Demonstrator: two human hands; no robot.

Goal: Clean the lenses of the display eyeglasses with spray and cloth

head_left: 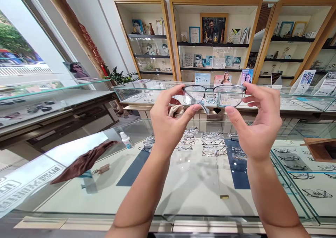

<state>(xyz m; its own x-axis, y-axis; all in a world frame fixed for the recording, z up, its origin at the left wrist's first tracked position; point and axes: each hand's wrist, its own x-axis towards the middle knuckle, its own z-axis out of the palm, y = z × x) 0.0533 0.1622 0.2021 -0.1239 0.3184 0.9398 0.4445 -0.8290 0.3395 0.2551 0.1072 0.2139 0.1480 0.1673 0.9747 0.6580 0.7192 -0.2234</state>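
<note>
Glass display case [194,182] below; above it, eyeglasses [209,88] lie long axis crosswise, between left hand [168,126] and right hand [259,126], fingers clamped on opposite frame ends, neither hand nearer.

Your left hand [168,124] and right hand [262,124] hold the dark-rimmed eyeglasses [209,88] by their two ends, a crumpled pale cloth [175,110] tucked in your left; below, a white spray bottle [126,140] stands near a brown cloth [85,161] on the glass display case [189,189], spectacle frames [214,148] inside
</note>
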